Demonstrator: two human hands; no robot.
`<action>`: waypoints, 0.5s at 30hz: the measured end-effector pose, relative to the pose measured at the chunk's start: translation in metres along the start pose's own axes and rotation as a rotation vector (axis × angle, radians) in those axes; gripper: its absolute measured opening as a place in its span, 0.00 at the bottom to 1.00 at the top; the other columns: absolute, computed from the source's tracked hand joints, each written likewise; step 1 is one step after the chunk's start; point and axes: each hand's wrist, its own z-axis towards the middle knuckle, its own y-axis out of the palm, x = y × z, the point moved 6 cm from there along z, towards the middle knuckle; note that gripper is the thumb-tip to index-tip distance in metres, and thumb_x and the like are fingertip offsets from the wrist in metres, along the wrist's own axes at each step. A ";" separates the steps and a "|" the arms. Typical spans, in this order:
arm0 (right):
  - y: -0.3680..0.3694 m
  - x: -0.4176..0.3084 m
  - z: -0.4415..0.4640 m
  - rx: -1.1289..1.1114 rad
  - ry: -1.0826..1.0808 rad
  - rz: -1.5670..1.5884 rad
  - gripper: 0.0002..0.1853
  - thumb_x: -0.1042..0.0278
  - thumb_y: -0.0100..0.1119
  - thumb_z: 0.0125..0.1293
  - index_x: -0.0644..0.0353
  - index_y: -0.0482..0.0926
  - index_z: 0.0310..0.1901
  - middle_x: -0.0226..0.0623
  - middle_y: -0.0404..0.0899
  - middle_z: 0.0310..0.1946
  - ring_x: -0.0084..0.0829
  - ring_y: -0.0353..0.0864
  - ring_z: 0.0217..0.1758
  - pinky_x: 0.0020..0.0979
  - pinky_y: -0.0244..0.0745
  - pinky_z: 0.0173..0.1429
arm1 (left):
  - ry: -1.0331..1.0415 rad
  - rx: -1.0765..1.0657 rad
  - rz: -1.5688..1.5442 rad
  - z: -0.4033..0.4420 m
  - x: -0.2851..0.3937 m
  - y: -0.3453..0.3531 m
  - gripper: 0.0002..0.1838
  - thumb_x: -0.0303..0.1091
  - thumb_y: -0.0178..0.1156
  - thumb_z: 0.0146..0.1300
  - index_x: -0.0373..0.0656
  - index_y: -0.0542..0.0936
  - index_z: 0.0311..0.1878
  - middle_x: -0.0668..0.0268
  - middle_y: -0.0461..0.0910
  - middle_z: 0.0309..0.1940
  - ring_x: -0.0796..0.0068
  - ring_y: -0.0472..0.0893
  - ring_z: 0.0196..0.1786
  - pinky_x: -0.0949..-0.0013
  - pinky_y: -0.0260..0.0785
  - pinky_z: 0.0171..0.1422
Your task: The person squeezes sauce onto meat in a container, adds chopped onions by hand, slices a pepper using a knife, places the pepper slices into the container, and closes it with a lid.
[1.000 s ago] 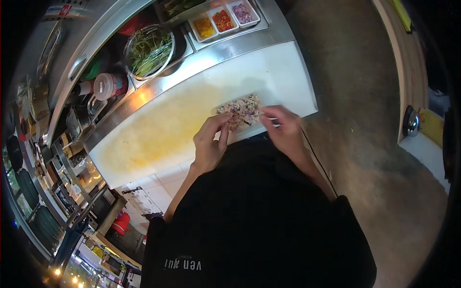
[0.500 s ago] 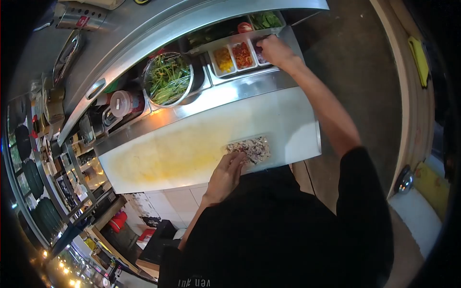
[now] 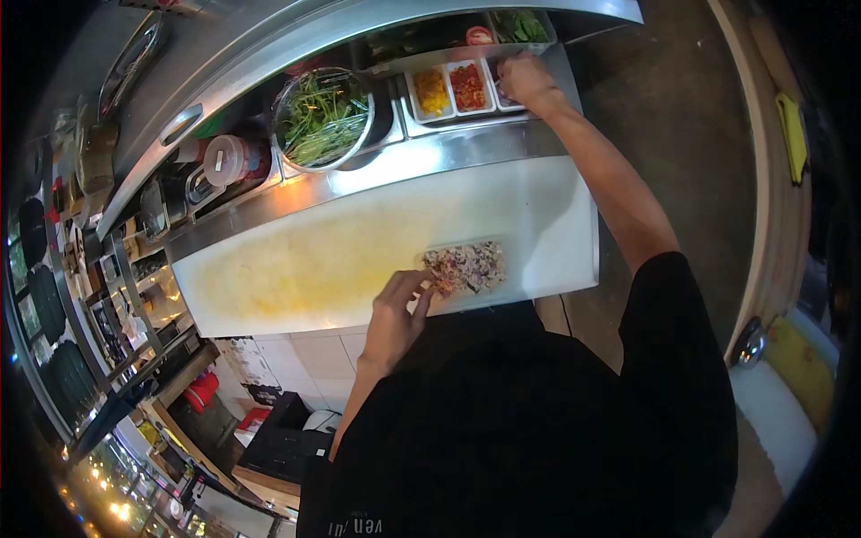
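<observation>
My left hand (image 3: pixel 399 307) is at the left end of a clear rectangular container (image 3: pixel 502 244) on the cutting board. Its fingers are curled toward the thumb beside a chopped, speckled mix (image 3: pixel 468 269) of pale, purple and orange-red bits. Anything pinched there is too small to make out. My right hand (image 3: pixel 531 82) reaches into the rightmost of 3 small white tubs, which holds something purplish (image 3: pixel 507 97). Its fingers are bent downward, the tips partly hidden. Beside it sit a tub of chopped red pieces (image 3: pixel 467 88) and one of yellow pieces (image 3: pixel 431 92).
A long white cutting board (image 3: pixel 538 202) with a yellow stain lies along the steel counter (image 3: pixel 421 151). Behind it are a round bowl of greens (image 3: pixel 325 121) under film, a lidded plastic tub (image 3: pixel 226 161), a cut tomato (image 3: pixel 479 36) and leafy greens (image 3: pixel 520 27).
My left hand has drawn back leftward from over the mix to the container's left end. My right hand stays at the rightmost tub, its fingers shifted slightly. The view has moved a little.
</observation>
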 end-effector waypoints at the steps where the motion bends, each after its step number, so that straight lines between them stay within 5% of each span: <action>1: -0.011 0.009 -0.005 0.054 0.068 0.108 0.11 0.67 0.59 0.57 0.58 0.87 0.38 0.50 0.85 0.36 0.46 0.86 0.42 0.42 0.81 0.50 | 0.004 -0.005 -0.009 0.001 -0.005 -0.004 0.17 0.20 0.66 0.58 0.39 0.81 0.52 0.57 0.81 0.40 0.69 0.84 0.37 0.70 0.77 0.40; 3: -0.055 0.001 -0.041 0.145 0.040 0.185 0.13 0.63 0.63 0.55 0.56 0.88 0.42 0.48 0.86 0.32 0.38 0.88 0.37 0.36 0.82 0.46 | -0.047 -0.035 -0.053 0.003 -0.027 -0.004 0.14 0.20 0.64 0.62 0.35 0.80 0.52 0.58 0.83 0.41 0.70 0.84 0.40 0.70 0.77 0.43; 5: -0.072 -0.011 -0.083 0.075 0.204 0.554 0.13 0.64 0.67 0.56 0.59 0.87 0.43 0.42 0.87 0.31 0.28 0.86 0.31 0.29 0.80 0.40 | -0.325 -0.106 -0.536 0.008 -0.058 0.006 0.12 0.23 0.60 0.67 0.32 0.79 0.52 0.57 0.83 0.45 0.69 0.84 0.44 0.69 0.78 0.49; 7: -0.062 -0.042 -0.130 -0.041 0.218 1.063 0.10 0.69 0.68 0.58 0.62 0.87 0.40 0.34 0.86 0.29 0.18 0.81 0.29 0.22 0.77 0.36 | -0.317 -0.255 -0.702 0.026 -0.051 0.011 0.12 0.25 0.57 0.70 0.30 0.77 0.54 0.57 0.83 0.47 0.73 0.83 0.45 0.70 0.77 0.52; 12: -0.071 -0.149 -0.237 -0.274 0.225 1.297 0.07 0.76 0.68 0.60 0.65 0.87 0.40 0.32 0.84 0.28 0.17 0.79 0.29 0.21 0.75 0.35 | -0.291 -0.440 -1.000 0.046 -0.021 0.017 0.18 0.24 0.55 0.70 0.32 0.72 0.61 0.54 0.81 0.51 0.69 0.84 0.49 0.68 0.78 0.57; 15: -0.059 -0.171 -0.264 -0.173 0.222 1.163 0.09 0.72 0.70 0.57 0.65 0.87 0.39 0.40 0.85 0.24 0.18 0.80 0.26 0.24 0.76 0.34 | -0.312 -0.615 -0.900 0.041 -0.031 0.019 0.19 0.24 0.54 0.69 0.33 0.72 0.62 0.54 0.80 0.53 0.67 0.83 0.53 0.66 0.76 0.61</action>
